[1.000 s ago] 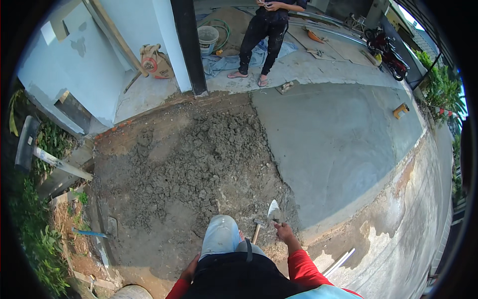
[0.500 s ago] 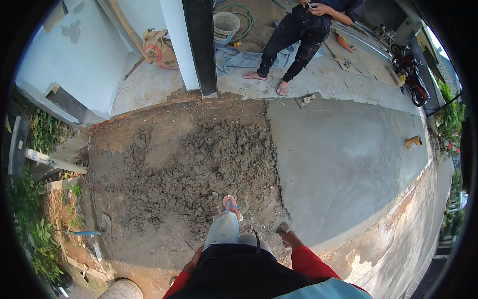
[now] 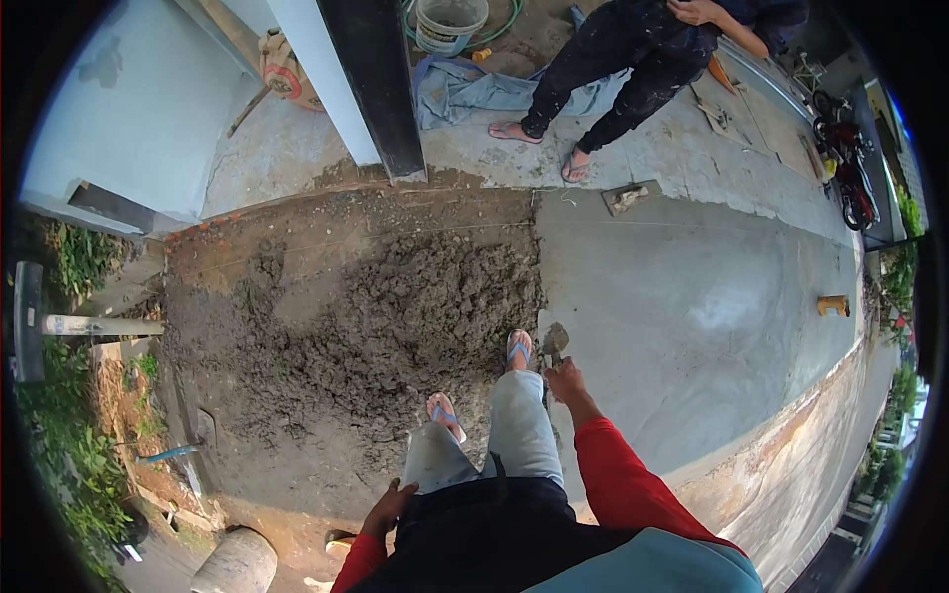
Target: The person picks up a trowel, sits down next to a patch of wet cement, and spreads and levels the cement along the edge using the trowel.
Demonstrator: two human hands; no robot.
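My right hand (image 3: 565,380) is closed round the handle of a small trowel (image 3: 557,339). Its mortar-smeared blade points away from me, over the edge of the smooth wet concrete slab (image 3: 682,296). Left of that edge lies a rough heap of dark wet mortar (image 3: 415,306) on bare ground. My left hand (image 3: 388,508) hangs beside my left thigh, its fingers loosely apart and nothing visible in them. My sandalled feet stand at the near side of the mortar, the right one close to the slab edge.
A co-worker's legs (image 3: 603,89) stand beyond the slab. A float (image 3: 631,198) rests at its far edge and a yellow-brown block (image 3: 833,305) on its right. A dark post (image 3: 376,89), a bucket (image 3: 450,25) and a shovel (image 3: 206,430) are around. A thin string crosses the far side.
My right arm has reached forward, bringing the trowel to the slab edge. My right foot has come into view ahead of the left. My left hand shows more beside my thigh.
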